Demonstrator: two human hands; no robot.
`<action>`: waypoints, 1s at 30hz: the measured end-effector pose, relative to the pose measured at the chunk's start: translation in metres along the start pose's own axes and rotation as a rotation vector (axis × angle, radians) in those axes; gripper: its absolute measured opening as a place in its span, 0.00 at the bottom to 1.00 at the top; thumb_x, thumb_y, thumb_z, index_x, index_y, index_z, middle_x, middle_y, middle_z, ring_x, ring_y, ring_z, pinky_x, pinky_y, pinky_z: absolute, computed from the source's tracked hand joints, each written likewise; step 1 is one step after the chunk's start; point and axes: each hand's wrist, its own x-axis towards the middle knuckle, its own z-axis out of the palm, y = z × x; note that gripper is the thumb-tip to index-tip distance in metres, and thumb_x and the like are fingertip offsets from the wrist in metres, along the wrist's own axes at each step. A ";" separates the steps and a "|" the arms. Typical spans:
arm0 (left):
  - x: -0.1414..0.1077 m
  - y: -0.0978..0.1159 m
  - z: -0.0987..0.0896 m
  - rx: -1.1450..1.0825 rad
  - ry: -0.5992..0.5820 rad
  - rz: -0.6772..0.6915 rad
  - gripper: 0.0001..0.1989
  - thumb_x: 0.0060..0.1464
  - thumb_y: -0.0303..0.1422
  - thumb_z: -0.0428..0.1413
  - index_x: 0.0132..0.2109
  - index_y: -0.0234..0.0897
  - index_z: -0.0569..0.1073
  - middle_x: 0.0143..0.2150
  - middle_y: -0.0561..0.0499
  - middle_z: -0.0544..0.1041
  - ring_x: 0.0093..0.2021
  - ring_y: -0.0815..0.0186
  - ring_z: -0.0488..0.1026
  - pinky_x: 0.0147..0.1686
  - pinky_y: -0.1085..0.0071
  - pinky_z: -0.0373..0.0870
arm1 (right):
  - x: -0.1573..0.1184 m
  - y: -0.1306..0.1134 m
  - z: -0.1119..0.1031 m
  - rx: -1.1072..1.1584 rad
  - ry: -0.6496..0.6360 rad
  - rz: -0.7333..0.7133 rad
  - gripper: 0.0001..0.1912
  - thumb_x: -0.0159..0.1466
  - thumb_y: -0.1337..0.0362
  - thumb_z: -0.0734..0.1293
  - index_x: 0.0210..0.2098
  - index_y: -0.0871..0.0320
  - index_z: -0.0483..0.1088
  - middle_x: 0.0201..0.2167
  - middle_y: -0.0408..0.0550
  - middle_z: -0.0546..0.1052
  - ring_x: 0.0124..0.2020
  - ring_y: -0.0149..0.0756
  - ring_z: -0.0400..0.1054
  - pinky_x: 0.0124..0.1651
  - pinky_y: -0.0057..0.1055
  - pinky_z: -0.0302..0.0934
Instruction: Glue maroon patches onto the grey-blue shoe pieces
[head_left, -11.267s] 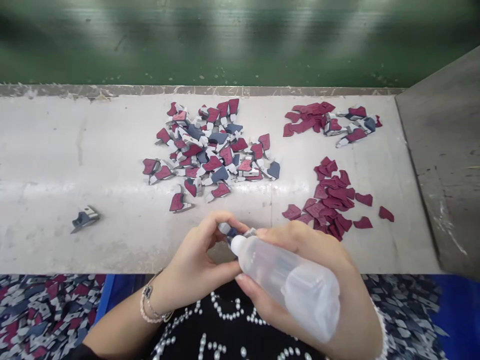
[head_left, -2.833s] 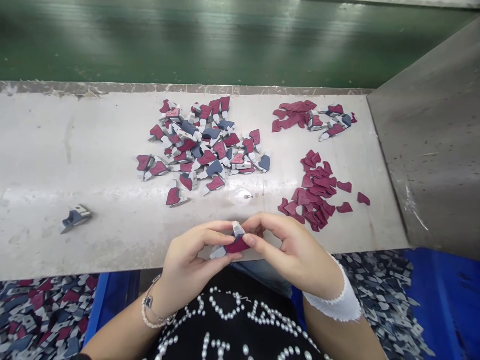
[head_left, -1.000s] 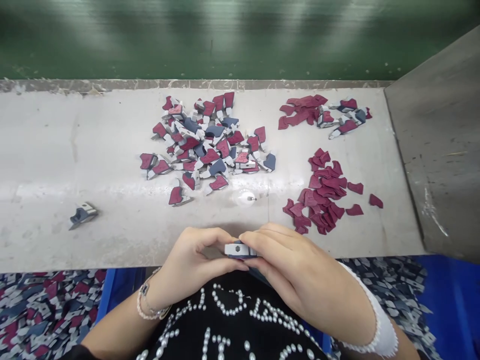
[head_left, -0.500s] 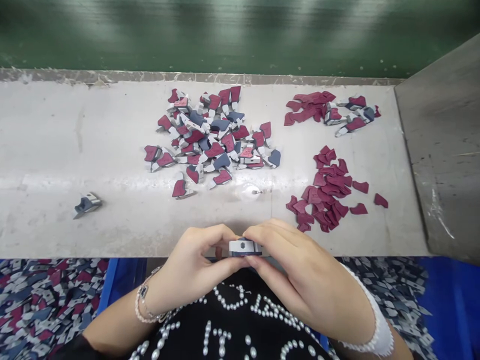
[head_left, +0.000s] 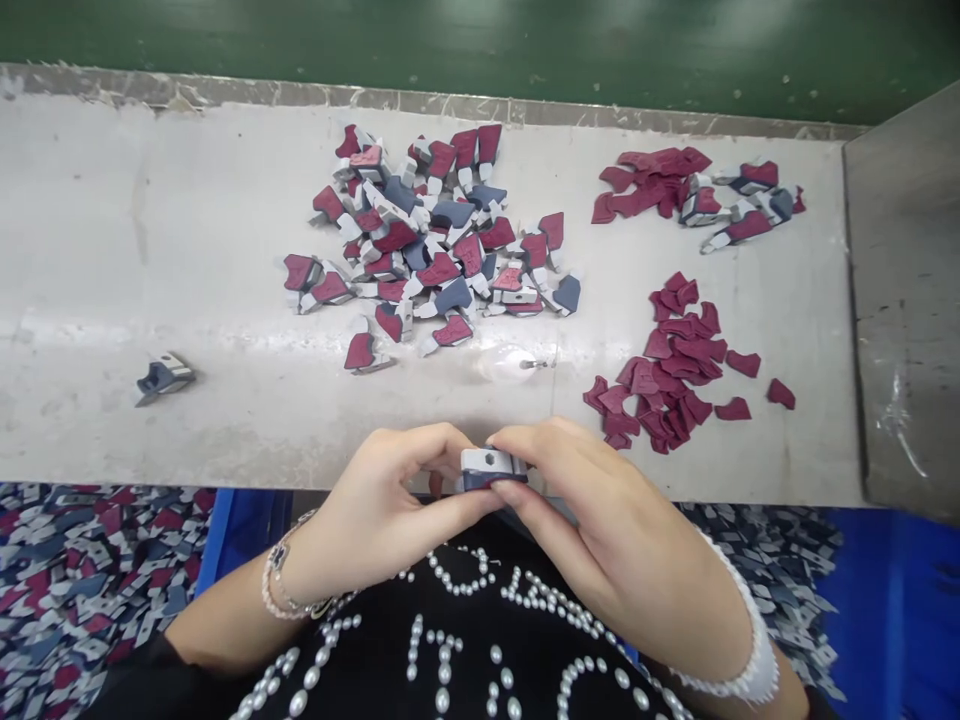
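Observation:
Close to my body, just over the table's front edge, both hands pinch one small white and dark blue plastic part [head_left: 491, 466] with a dark hole in its white face. My left hand [head_left: 397, 500] grips its left end between thumb and fingers. On its right end, the thumb and fingers of my right hand [head_left: 592, 510] are closed. A bit of maroon shows low on the part by my right thumb. Beyond my hands lies a heap of white and blue parts [head_left: 454, 296], many with maroon plates. Loose maroon plates [head_left: 675, 365] are piled to the right.
A single blue and white part [head_left: 165, 377] lies at the left of the table [head_left: 75, 300]. More maroon pieces [head_left: 652, 180] and several assembled parts [head_left: 750, 225] sit at the back right. A metal wall [head_left: 907, 300] bounds the right side. Bins of parts [head_left: 90, 580] stand below the front edge.
The view has shifted, so the table's far edge sits higher in it. The part in my hands has tilted a little, showing more of its dark blue side. Both hands keep their grip.

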 end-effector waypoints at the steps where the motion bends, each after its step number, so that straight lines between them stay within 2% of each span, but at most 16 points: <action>1: 0.000 0.001 -0.001 0.017 -0.003 0.007 0.09 0.57 0.35 0.62 0.33 0.35 0.73 0.24 0.56 0.71 0.24 0.72 0.66 0.24 0.76 0.64 | 0.000 0.001 0.000 -0.004 0.000 0.004 0.08 0.71 0.71 0.61 0.49 0.58 0.65 0.39 0.45 0.75 0.40 0.36 0.68 0.42 0.33 0.63; 8: 0.001 0.003 -0.002 0.064 -0.014 0.054 0.08 0.58 0.32 0.61 0.32 0.36 0.72 0.23 0.58 0.69 0.24 0.74 0.64 0.23 0.79 0.61 | 0.000 0.001 0.001 -0.010 -0.014 0.026 0.07 0.71 0.69 0.61 0.49 0.58 0.66 0.36 0.44 0.73 0.38 0.34 0.67 0.39 0.32 0.62; 17: -0.001 0.004 -0.001 0.124 0.017 0.032 0.04 0.58 0.31 0.59 0.35 0.36 0.75 0.24 0.58 0.69 0.24 0.73 0.63 0.23 0.76 0.60 | 0.003 -0.004 0.002 0.016 0.002 0.077 0.05 0.72 0.69 0.61 0.44 0.58 0.68 0.33 0.43 0.71 0.36 0.35 0.65 0.37 0.33 0.60; 23: 0.000 0.003 0.001 0.045 0.008 0.003 0.08 0.58 0.31 0.61 0.30 0.36 0.72 0.23 0.58 0.68 0.23 0.74 0.63 0.23 0.77 0.61 | 0.004 -0.001 0.001 0.015 -0.042 0.073 0.08 0.71 0.70 0.62 0.48 0.56 0.67 0.34 0.44 0.74 0.35 0.36 0.67 0.36 0.32 0.62; 27: 0.001 0.004 0.000 -0.083 -0.013 -0.039 0.09 0.57 0.33 0.62 0.31 0.36 0.72 0.23 0.58 0.69 0.23 0.73 0.64 0.22 0.78 0.62 | 0.004 0.000 -0.002 0.046 -0.033 0.095 0.06 0.71 0.68 0.63 0.46 0.55 0.68 0.34 0.43 0.74 0.34 0.34 0.69 0.36 0.31 0.62; 30: 0.001 0.003 -0.002 -0.119 -0.049 -0.048 0.08 0.56 0.34 0.63 0.32 0.37 0.73 0.24 0.57 0.71 0.25 0.73 0.66 0.24 0.77 0.64 | 0.002 0.000 -0.006 0.109 -0.057 0.100 0.06 0.72 0.66 0.63 0.48 0.53 0.68 0.38 0.42 0.76 0.37 0.32 0.71 0.39 0.30 0.64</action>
